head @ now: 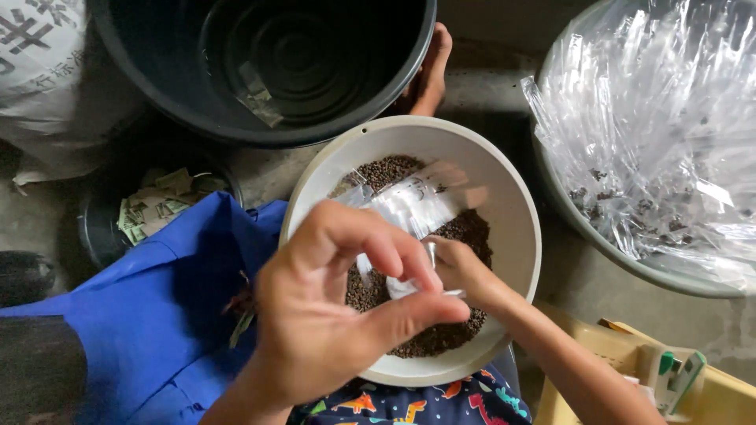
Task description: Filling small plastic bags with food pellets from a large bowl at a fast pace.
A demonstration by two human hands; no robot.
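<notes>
While over the white bowl [516,236] of seeds | both hands' grip: left hand [331,315], right hand [465,271] pinching clear bag [409,206].

Bare forearms, no sleeves; left hand [331,315] and right hand [461,271] ungloved, ringless. Dark cartoon-dinosaur-print garment [409,403] on lap.

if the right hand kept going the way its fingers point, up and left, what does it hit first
Most likely the small clear plastic bag that the right hand and left hand already pinch over the white bowl; depth is unclear.
</notes>
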